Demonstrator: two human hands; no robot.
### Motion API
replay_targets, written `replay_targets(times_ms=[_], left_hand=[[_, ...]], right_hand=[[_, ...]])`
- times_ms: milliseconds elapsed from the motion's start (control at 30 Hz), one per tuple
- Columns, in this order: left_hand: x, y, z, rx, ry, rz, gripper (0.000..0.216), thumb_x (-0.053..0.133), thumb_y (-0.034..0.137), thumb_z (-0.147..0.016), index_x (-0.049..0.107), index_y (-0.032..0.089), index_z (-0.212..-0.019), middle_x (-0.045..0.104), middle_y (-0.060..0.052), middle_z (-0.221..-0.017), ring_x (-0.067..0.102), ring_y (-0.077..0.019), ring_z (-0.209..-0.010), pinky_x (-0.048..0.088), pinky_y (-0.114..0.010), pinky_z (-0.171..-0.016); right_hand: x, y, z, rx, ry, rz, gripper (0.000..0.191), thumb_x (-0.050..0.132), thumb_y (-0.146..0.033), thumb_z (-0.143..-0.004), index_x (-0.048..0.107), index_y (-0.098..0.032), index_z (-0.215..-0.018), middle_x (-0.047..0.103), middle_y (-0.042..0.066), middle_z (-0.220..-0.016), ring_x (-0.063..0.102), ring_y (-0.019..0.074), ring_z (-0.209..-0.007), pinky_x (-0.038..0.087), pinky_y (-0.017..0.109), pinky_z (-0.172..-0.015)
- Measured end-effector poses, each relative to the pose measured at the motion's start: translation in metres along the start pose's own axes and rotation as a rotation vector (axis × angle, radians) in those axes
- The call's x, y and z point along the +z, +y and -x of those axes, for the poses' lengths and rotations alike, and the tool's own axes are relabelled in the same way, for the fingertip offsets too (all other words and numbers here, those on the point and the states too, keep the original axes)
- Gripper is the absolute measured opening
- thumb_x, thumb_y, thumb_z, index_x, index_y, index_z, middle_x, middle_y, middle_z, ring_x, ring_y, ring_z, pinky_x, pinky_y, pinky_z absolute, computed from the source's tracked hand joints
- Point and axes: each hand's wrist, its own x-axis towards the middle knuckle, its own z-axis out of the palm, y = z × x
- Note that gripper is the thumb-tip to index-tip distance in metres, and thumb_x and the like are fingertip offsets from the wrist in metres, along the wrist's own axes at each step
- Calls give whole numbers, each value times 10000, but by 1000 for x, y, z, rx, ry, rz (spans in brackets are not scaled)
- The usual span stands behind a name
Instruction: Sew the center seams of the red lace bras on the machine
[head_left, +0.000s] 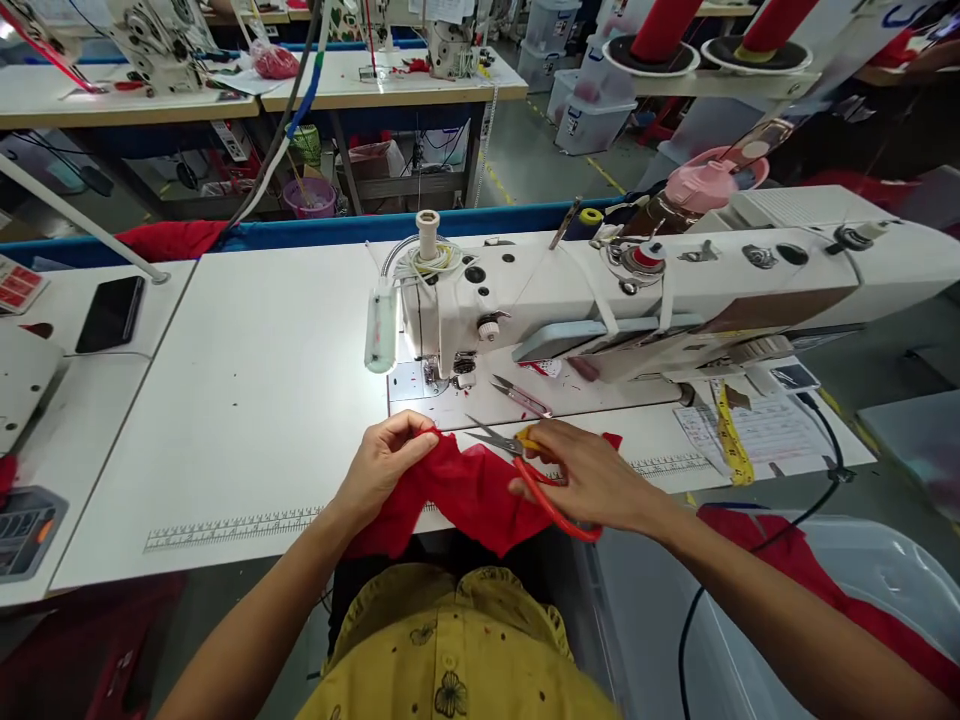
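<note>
A piece of red fabric (480,490) hangs over the table's front edge towards my lap. My left hand (394,460) pinches its upper left corner between thumb and fingers. In my right hand (581,475) is a pair of scissors (544,490) with orange-red handles, its blades parted and pointing left above the cloth. A gap separates the blade tips from my left fingers. Just behind, thread snips (523,396) lie on the bed of the white sewing machine (525,290). Part of the fabric is hidden behind my right hand.
A clear plastic bin (885,570) with red fabric stands at the right, a black cable crossing it. A yellow measuring tape (733,440) lies over papers on the table's right end. At far left are a phone (111,314) and a control panel (30,530).
</note>
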Motion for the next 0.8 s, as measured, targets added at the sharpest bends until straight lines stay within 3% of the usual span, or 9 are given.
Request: replay_targets(times_ms=[200,600,800], left_hand=[[1,1,1,-21,16,16,280,765,398,-862,637,149,-871,617,-33,-829,539,-128,-708,442,-204,-648],[5,0,1,-26,-35,29,249,763,377,-859,653,154,-851,609,-23,-801,532,-118,-696,436,-185,-631],[2,0,-1,-25,-24,2,272,761,408,-863,640,165,-838,600,-13,-787,517,-117,-683,422,-189,-626]], right_hand=[[10,-16,-22,-37,-83,-15,492,632,-671,-823,535,-189,-846,620,25,-857,525,164,-734,357,293,-672],[15,-15,-23,-149,-12,10,482,588,-635,-879,497,-178,-753,549,-1,-723,402,119,-611,265,278,-610],[19,0,-11,-202,22,20,521,442,-623,-967,489,-176,-703,518,-1,-625,395,112,-547,245,282,-582]])
